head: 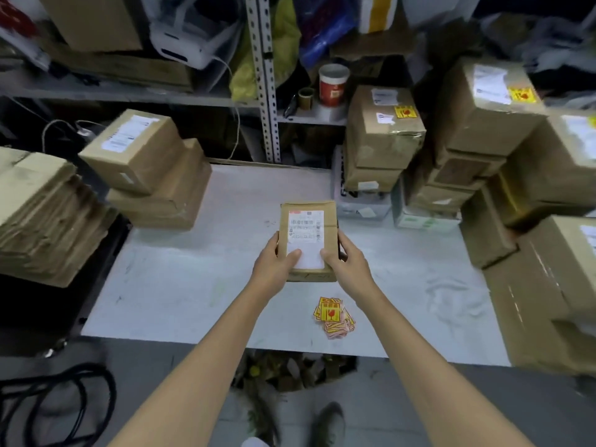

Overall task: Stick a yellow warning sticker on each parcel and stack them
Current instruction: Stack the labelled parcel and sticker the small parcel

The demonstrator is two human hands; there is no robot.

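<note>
A small brown parcel (306,221) with a white shipping label sits at the middle of the white table (180,285). My left hand (277,264) grips its near left side, thumb on the label. My right hand (346,258) grips its near right side. No yellow sticker shows on this parcel. A loose pile of yellow warning stickers (333,314) lies on the table just in front of it. Stacked parcels bearing yellow stickers (383,137) (483,104) stand at the back right. Two parcels without visible stickers (142,156) are stacked at the left.
A pile of flattened cardboard (42,214) lies at the far left. More boxes (548,285) crowd the table's right edge. A metal shelf (267,79) behind holds a red cup (333,85), a tape roll and a white printer (190,43). Black cables (58,404) lie on the floor.
</note>
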